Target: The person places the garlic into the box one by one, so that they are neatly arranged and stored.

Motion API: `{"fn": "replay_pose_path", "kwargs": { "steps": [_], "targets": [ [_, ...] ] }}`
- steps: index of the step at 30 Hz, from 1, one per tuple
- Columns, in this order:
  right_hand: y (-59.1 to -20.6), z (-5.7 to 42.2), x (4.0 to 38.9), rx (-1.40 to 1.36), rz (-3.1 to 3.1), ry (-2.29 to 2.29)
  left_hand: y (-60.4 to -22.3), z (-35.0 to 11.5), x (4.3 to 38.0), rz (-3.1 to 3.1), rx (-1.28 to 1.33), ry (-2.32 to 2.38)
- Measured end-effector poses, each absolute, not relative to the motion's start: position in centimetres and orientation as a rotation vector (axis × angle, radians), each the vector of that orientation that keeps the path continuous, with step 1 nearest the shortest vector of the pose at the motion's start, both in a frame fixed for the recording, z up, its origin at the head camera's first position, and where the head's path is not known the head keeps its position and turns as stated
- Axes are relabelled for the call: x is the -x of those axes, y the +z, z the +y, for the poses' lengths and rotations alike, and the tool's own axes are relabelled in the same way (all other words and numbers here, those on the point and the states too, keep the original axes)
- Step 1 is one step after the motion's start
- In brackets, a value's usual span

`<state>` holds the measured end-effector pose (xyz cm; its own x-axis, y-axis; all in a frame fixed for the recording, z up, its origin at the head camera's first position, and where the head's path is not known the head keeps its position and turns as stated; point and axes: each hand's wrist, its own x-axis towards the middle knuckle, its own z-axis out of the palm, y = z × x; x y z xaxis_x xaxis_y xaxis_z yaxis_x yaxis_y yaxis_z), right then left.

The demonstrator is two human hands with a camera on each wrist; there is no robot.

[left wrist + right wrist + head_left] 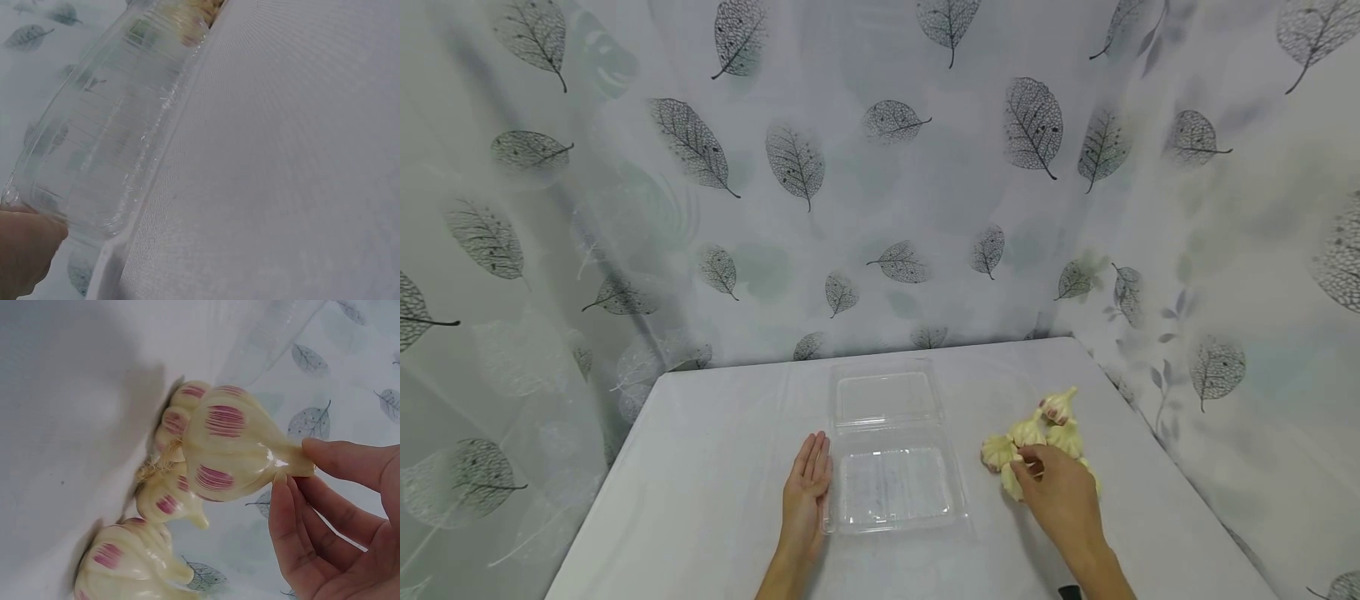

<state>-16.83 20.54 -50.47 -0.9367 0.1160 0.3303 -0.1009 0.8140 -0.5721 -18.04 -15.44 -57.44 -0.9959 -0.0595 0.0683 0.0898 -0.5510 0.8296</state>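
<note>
At lower right of the head view, the right hand's [1063, 500] fingers pinch a garlic bulb [228, 447] by its stem, seemingly the picking-up step. The left hand's [806, 493] straight fingers touch the clear box [892, 485], lower centre. Next probably calls for lifting clear of the other bulbs [128, 562].

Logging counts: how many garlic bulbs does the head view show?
6 visible: farthest bulb, leftmost bulb, two middle bulbs, nearest bulb, rightmost bulb partly behind right hand; more possibly hidden.
</note>
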Motion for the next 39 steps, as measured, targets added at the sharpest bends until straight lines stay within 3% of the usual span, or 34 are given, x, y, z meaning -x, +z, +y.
{"fn": "replay_pose_path", "kwargs": {
  "steps": [39],
  "targets": [
    [-48.6,18.2,17.4,-0.165,-2.377,0.882,-57.1,-15.3,18.1,-1.396,0.005,-2.725]
  ]
}}
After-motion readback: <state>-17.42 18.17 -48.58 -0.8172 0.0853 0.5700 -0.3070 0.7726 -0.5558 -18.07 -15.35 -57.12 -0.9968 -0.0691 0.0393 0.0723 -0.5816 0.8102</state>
